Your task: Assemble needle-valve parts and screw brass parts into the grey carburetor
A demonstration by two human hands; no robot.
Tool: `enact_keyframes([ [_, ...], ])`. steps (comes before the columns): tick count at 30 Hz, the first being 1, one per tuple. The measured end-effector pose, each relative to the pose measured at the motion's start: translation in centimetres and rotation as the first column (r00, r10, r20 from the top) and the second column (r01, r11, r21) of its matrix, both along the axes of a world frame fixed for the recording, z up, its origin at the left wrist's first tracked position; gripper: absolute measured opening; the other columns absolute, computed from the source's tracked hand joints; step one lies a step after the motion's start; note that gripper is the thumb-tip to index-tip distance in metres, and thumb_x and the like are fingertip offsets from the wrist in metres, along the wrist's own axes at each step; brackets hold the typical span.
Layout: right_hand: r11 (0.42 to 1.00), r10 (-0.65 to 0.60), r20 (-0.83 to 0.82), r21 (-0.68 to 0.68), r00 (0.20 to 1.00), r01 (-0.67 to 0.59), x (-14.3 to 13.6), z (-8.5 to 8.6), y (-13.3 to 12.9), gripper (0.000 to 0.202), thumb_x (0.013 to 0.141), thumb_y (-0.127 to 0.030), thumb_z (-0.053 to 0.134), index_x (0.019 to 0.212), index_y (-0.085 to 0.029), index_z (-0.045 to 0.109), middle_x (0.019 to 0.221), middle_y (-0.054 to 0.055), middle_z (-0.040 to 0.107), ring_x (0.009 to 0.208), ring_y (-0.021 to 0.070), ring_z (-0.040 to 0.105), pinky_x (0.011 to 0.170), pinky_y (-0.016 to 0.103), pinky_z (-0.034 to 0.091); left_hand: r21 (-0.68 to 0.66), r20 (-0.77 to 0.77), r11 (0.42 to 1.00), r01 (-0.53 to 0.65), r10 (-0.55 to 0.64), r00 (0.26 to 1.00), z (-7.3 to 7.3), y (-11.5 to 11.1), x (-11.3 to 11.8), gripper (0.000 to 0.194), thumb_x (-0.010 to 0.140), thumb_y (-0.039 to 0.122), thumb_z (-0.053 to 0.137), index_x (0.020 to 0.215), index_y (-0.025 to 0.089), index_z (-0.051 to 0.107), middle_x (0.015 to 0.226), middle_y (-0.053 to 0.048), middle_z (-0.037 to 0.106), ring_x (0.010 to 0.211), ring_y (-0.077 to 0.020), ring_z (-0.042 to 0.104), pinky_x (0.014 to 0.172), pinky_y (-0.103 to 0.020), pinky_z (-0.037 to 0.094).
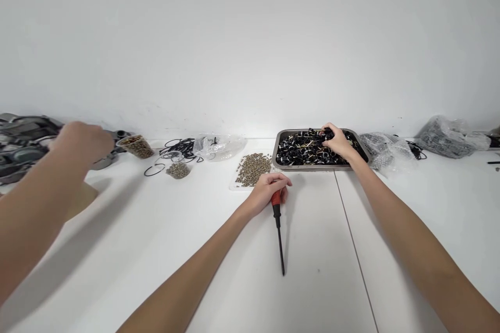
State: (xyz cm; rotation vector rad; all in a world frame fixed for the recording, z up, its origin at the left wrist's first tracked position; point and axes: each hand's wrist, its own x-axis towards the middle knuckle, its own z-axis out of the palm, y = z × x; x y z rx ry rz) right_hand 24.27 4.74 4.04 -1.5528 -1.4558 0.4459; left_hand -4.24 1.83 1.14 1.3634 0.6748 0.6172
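Note:
In my left hand (269,192) is a screwdriver (277,212) with a red and black handle, my fingers curled around its upper end. Its dark shaft points down toward me, over the white table. My right hand (338,143) reaches into a grey metal tray (312,168) heaped with small black ring-like parts (302,151) and some gold-coloured pieces. The thumb and fingers there are bent around a small black part (327,130), partly hidden. Just behind my left hand, brass-coloured screws (253,167) lie in a shallow clear tray (233,186).
Another person's hand (84,140) reaches in from the left, near grey parts (23,145). Toward the wall stand a tipped cup of screws (136,146), a small screw pile (178,170), black rings (179,149) and plastic bags (221,145). More bags (449,136) lie at right.

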Motion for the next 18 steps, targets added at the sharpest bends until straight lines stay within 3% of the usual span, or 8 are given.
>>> enact_keyframes([
  [3, 1.000, -0.007, -0.081, 0.005, 0.997, 0.008, 0.4, -0.2, 0.2, 0.044, 0.051, -0.018, 0.050, 0.095, -0.022, 0.051, 0.101, 0.001, 0.063, 0.081, 0.0196, 0.056, 0.071, 0.029, 0.044, 0.005, -0.006, 1.000, -0.002, 0.002, 1.000, 0.0, 0.0, 0.0, 0.021, 0.074, 0.034, 0.066, 0.075, 0.013, 0.062, 0.051, -0.002, 0.060, 0.046, -0.0128, 0.055, 0.047, -0.023, 0.041],
  [10, 0.998, 0.024, -0.332, 0.065, 0.943, -0.002, 0.8, -0.3, 0.5, 0.042, 0.050, -0.020, 0.055, 0.091, -0.022, 0.050, 0.101, 0.002, 0.062, 0.096, 0.0204, 0.055, 0.078, 0.029, 0.044, -0.008, -0.004, 1.000, 0.006, -0.006, 1.000, -0.3, 0.2, -0.1, 0.021, 0.076, 0.034, 0.066, 0.077, 0.013, 0.063, 0.053, -0.002, 0.061, 0.047, -0.0129, 0.056, 0.046, -0.022, 0.041],
  [18, 0.995, 0.098, -0.663, 0.068, 0.742, -0.070, 1.2, 0.8, -0.4, 0.043, 0.046, -0.016, 0.060, 0.085, -0.025, 0.043, 0.090, -0.003, 0.059, 0.070, 0.0131, 0.051, 0.055, 0.023, 0.037, -0.001, -0.018, 1.000, 0.011, -0.011, 1.000, -0.2, 0.2, -0.2, 0.021, 0.077, 0.034, 0.065, 0.077, 0.013, 0.063, 0.053, -0.002, 0.061, 0.047, -0.0130, 0.055, 0.045, -0.022, 0.040],
])
